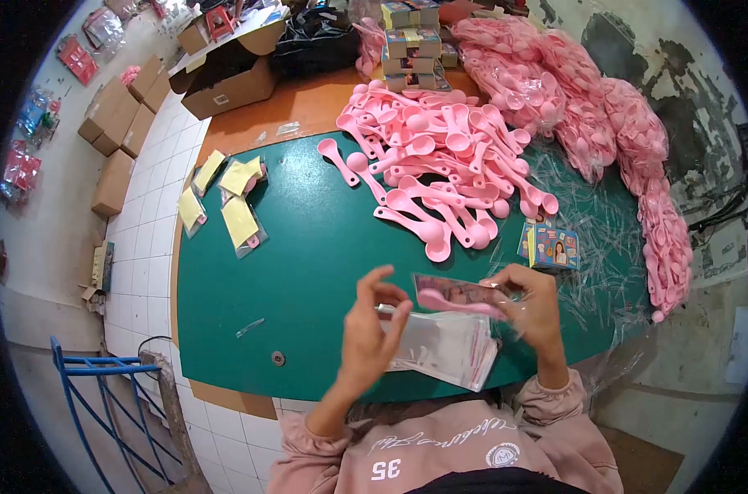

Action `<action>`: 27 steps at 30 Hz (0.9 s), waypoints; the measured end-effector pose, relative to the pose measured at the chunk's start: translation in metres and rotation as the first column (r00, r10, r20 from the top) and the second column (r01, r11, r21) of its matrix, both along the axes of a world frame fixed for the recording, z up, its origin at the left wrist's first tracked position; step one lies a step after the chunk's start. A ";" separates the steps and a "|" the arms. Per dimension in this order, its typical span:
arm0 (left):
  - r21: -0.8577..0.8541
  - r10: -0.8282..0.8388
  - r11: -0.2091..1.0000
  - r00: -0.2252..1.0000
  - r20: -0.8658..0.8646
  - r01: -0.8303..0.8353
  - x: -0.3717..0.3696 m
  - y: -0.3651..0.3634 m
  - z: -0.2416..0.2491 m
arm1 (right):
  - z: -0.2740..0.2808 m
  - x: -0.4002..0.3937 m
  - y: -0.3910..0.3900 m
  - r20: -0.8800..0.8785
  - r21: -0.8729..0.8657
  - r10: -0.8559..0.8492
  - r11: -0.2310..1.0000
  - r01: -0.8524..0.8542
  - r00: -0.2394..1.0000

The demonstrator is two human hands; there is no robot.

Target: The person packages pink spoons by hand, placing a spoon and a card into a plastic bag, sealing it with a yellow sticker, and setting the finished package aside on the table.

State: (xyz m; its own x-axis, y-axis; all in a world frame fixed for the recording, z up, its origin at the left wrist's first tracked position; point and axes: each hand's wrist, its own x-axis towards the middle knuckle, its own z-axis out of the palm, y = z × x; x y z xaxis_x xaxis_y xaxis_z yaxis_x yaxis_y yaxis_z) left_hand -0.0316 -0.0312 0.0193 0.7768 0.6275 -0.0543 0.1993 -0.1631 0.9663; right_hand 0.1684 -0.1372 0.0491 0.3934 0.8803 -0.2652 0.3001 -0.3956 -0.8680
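Note:
My right hand [532, 306] grips a clear plastic packet [464, 290] by its right end. A pink measuring spoon [452, 303] and a printed card show through the plastic. Left of the packet, my left hand [372, 336] is raised with curved fingers apart and nothing visible between them. Below both hands, a stack of clear plastic bags [448, 347] lies at the table's near edge. A small stack of printed cards [552, 247] rests just beyond my right hand. Farther back spreads a large heap of pink measuring spoons [440, 140].
Several packets with yellow cards [240, 221] lie on the green table [308, 239] at left. Plastic strips [596, 288] litter the right side. Bagged spoons [588, 123] line the wall. Card bundles [412, 49] and a cardboard box [226, 86] stand behind. A blue metal frame [110, 370] is at lower left.

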 end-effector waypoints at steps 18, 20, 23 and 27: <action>-0.846 0.223 0.533 0.965 0.140 0.000 -0.033 -0.073 -0.007 | -0.008 -0.055 -0.019 0.449 0.076 0.580 0.733 -0.676 0.680; -0.893 0.265 0.449 0.955 0.131 -0.002 -0.033 -0.067 0.002 | -0.009 -0.059 -0.020 0.416 0.136 0.587 0.714 -0.686 0.694; -0.925 0.300 0.379 0.940 0.163 0.040 -0.035 -0.065 -0.001 | -0.005 -0.063 -0.020 0.438 0.177 0.563 0.710 -0.681 0.701; -0.914 0.287 0.404 0.942 0.176 0.048 -0.034 -0.063 0.001 | -0.004 -0.067 -0.019 0.532 0.139 0.519 0.725 -0.674 0.669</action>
State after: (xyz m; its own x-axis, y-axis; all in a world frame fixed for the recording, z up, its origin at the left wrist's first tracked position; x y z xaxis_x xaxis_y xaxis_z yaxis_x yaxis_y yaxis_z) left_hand -0.0654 -0.0947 0.0198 0.7795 0.4290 -0.4564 -0.1422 0.8308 0.5381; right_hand 0.1009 -0.1558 0.0449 -0.2472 0.9627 0.1103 0.7395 0.2610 -0.6205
